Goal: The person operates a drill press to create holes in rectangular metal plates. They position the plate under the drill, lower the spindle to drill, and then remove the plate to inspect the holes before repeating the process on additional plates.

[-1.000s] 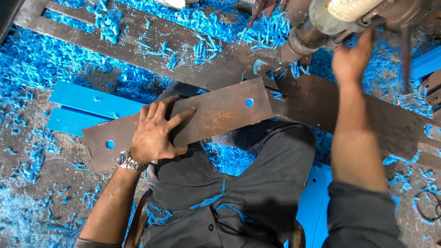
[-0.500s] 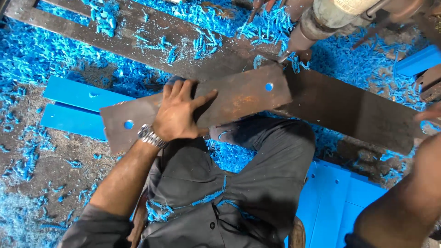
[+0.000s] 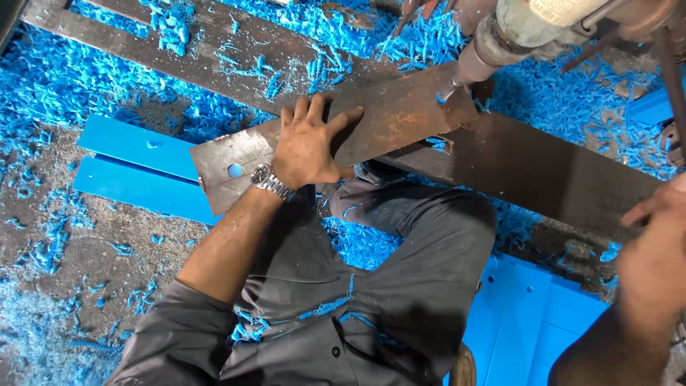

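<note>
Currently: Plate Held Flat Under Drill

Left hand [image 3: 307, 146] presses palm-down on the rusty steel plate [image 3: 400, 118], fingers [image 3: 300, 111] spread flat, gripping nothing. The drill bit [image 3: 446, 89] touches the plate's right end, well clear of the fingers. Right hand [image 3: 654, 264] hangs loosely curled at the frame edge, holding nothing.

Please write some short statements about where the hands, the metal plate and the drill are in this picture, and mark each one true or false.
1. The left hand lies flat on the rusty metal plate. True.
2. The drill tip is at the plate's left end. False: it is at the right end.
3. The right hand grips the drill. False: it is apart, at the right edge.
4. Blue shavings cover the ground. True.
</note>
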